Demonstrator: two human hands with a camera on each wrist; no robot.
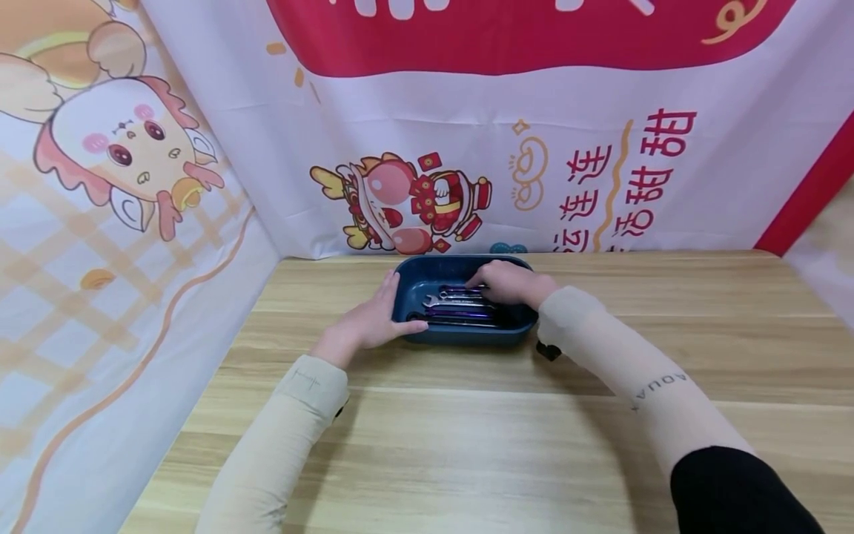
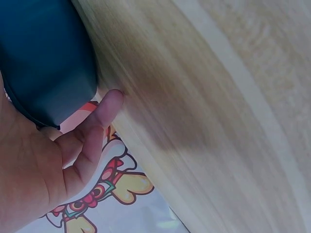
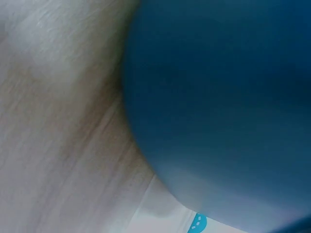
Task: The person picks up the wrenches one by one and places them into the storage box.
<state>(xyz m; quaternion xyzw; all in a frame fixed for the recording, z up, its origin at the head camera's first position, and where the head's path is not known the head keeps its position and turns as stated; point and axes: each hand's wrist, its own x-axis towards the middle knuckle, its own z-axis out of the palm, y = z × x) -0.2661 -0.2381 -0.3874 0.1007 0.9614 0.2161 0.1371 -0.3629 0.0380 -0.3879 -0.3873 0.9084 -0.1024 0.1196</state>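
Nearest the head camera are the person's two forearms in beige sleeves, the right one ending in a black cuff at the lower edge. They extend over the light wood-grain worktop (image 1: 467, 445), the largest item present, which runs back to a white and red printed cloth backdrop (image 1: 467, 148) bearing cartoon figures and red characters.

Toward the far middle of the worktop, just before the backdrop, sits the dark blue oblong plastic tray (image 1: 416, 278). It rests flat on the wood. Inside it lie several slim metal wrenches (image 1: 460, 308), silver and purple-tinted, placed lengthwise side by side.

The left hand (image 1: 370, 322) lies against the tray's left end, its fingers extended along the outer wall and its thumb at the near rim; the left wrist view confirms the palm pressed to the blue wall with the fingers straight, not curled round it. The right hand (image 1: 510, 283) reaches over the right rim into the tray, fingers bent down onto the wrenches; whether it actually grips one cannot be determined. The right wrist view shows only the blurred tray wall and worktop.
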